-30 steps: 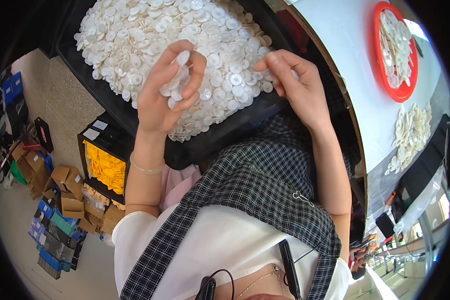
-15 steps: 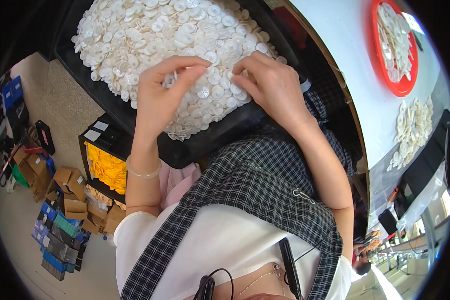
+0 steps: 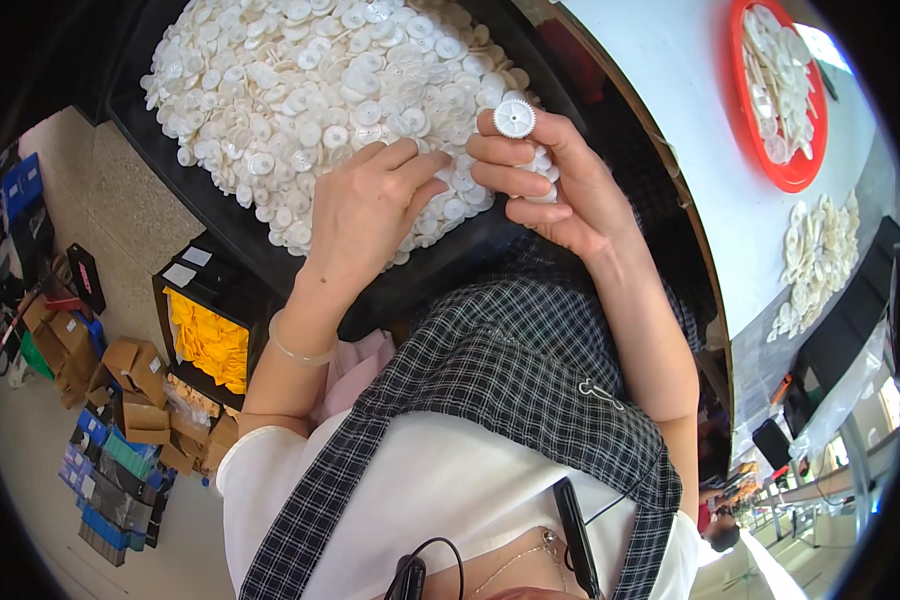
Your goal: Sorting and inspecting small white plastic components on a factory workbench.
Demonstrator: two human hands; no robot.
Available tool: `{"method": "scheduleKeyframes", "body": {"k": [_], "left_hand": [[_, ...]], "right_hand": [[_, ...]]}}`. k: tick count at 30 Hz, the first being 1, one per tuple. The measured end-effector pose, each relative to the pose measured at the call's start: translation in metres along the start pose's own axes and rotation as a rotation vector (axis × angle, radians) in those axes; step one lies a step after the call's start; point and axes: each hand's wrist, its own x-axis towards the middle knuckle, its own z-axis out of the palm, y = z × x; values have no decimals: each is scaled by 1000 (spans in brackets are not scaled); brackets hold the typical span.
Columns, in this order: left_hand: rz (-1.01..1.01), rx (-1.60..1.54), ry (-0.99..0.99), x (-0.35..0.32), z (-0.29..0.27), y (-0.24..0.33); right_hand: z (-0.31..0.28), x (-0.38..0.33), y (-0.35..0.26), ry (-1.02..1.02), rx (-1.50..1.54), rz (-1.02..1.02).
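Observation:
A heap of white plastic gears, small toothed discs, fills a black tray. My right hand is closed at the tray's near right side. It pinches one white gear near its fingertips, with the toothed face turned up. More white gears show behind its curled fingers. Over the near part of the heap is my left hand, back upward, fingers bent together and pointing right. Its fingertips are against the heap, and whatever they pinch is hidden.
On the white table to the right stand a red basket holding white parts and a loose pile of white gears. A black box with yellow pieces stands left of my left arm. Cardboard boxes sit on the floor.
My right hand has turned over and now shows a gear in its fingertips. My left hand has moved right and rolled palm down, its fingers lowered onto the heap.

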Motion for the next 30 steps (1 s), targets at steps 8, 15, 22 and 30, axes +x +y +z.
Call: {"method": "scheduleKeyframes", "body": {"k": [8, 15, 22, 30], "left_hand": [[-26, 2, 37, 1, 3, 3], [27, -200, 256, 2, 12, -7], [-354, -1487, -5, 5, -11, -8], [-380, -1682, -16, 5, -6, -6]], "right_hand": [[-4, 1, -1, -80, 90, 24], [-1, 1, 0, -62, 75, 27], [-16, 2, -3, -22, -378, -74], [3, 8, -5, 103, -672, -253]]}}
